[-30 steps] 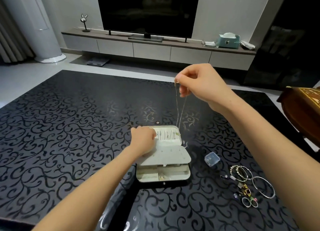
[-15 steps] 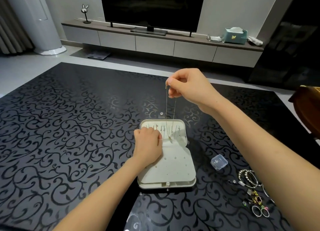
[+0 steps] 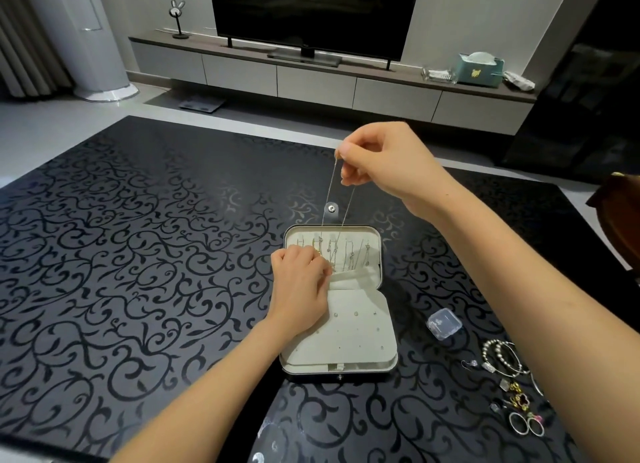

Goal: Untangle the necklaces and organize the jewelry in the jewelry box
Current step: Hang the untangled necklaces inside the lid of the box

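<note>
Necklace (image 3: 330, 199) raised over the open box (image 3: 389, 367) on the bench (image 3: 138, 254).
The right hand (image 3: 381, 161) pinches the necklace; its two strands hang down into the lid. The left hand (image 3: 299, 289), fingers curled, lies at the lid's pocket; its hold is unclear. Loose jewelry (image 3: 512, 386) lies to the right.

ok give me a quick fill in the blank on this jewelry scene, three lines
The thin silver chain necklace hangs from the fingers of the ___.
The ___ rests on the open cream-lined jewelry box.
The small clear plastic case lies to the ___ of the box.
Missing words: right hand; left hand; right.
</note>
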The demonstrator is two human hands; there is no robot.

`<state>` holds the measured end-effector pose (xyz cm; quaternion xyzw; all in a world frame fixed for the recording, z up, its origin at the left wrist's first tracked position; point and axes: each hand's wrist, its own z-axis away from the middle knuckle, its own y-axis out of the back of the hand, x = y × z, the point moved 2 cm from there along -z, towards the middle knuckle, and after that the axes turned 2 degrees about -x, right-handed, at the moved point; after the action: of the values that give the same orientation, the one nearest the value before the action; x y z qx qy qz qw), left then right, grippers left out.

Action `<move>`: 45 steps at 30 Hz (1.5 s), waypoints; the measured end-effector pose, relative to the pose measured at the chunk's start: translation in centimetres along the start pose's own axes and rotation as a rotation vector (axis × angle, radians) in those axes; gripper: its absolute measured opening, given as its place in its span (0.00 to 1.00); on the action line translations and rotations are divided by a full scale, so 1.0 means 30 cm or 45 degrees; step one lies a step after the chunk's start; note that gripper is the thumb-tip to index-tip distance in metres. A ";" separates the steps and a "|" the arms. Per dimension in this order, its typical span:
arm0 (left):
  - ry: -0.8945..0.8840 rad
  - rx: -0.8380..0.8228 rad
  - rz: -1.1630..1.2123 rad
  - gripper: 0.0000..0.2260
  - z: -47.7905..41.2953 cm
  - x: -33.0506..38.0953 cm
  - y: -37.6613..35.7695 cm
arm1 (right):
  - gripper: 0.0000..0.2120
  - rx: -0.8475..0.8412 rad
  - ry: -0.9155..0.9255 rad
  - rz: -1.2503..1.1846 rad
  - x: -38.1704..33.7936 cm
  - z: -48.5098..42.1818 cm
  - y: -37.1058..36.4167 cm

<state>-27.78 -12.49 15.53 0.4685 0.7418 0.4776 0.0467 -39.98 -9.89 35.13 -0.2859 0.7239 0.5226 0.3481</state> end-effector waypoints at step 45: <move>-0.059 0.075 0.108 0.06 0.009 0.008 0.013 | 0.27 0.097 -0.231 0.844 0.372 -0.024 -0.178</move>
<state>-27.54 -12.09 15.76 0.5115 0.7337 0.4462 0.0297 -42.60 -12.68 23.35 0.0258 0.7625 0.6031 0.2328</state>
